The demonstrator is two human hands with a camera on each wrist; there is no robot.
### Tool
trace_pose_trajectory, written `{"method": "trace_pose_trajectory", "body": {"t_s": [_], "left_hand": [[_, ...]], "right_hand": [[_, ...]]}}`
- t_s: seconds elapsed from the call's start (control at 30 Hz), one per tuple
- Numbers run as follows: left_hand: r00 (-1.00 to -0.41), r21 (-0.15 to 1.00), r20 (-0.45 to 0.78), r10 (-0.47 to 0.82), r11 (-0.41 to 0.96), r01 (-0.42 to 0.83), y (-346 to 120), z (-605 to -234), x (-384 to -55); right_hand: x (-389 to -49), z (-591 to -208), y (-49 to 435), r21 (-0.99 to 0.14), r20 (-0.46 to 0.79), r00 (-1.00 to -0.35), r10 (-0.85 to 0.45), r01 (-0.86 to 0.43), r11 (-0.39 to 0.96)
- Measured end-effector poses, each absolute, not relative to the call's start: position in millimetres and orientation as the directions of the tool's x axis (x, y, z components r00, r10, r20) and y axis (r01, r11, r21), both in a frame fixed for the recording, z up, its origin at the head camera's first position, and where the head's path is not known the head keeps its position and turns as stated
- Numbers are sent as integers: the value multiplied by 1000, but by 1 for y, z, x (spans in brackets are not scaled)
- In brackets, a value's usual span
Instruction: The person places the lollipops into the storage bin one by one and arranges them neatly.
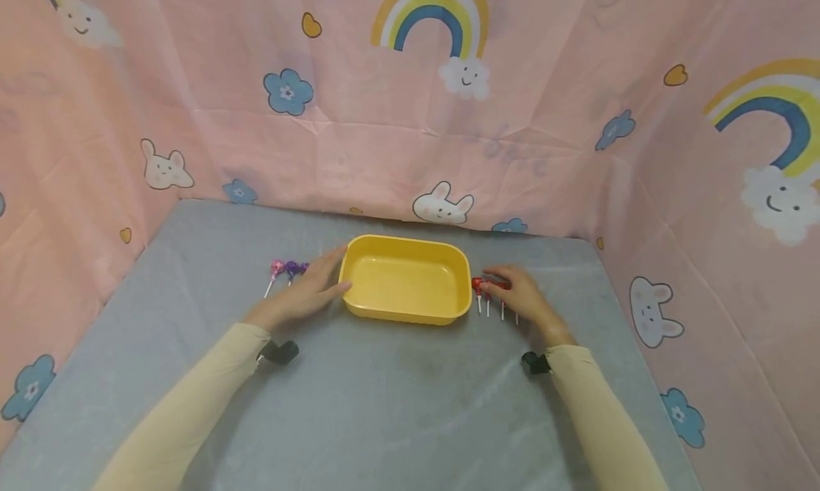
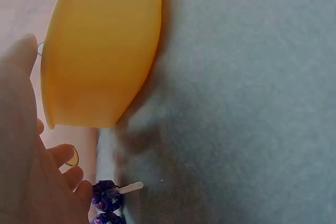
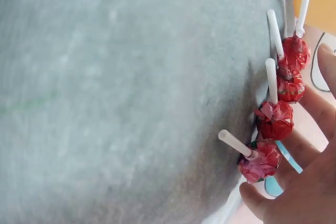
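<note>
**Yellow basin (image 1: 397,314) in middle of grey surface (image 1: 410,398)**

The left hand (image 1: 309,289) is at the basin's left end, fingers spread; I cannot tell if they touch it. Beside this hand lie purple lollipops (image 2: 107,196) and one pink lollipop (image 1: 277,267). The right hand (image 1: 524,296), fingers apart and loosely bent, is close to four red lollipops (image 3: 275,121), in a row just right of the basin.

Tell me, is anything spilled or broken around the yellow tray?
No, nothing stands out. The tray sits upright, with no crack showing. Beside it, the red lollipops lie in a row, wrapped; the purple ones look wrapped too, though the left hand partly hides them.
</note>
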State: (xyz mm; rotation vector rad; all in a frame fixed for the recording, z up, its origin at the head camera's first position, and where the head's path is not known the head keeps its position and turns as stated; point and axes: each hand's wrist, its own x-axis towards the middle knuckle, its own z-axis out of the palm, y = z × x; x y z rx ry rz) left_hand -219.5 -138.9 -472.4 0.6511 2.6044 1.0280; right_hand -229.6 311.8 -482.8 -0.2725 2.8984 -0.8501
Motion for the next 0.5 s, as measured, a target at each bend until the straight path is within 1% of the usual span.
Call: {"method": "trace_pose_trajectory", "body": {"t_s": [0.5], "left_hand": [[-862, 645, -88, 499, 688, 333, -136, -475, -219]], "right_hand": [[-228, -484, 307, -523, -96, -981, -167, -93, 847]]}}
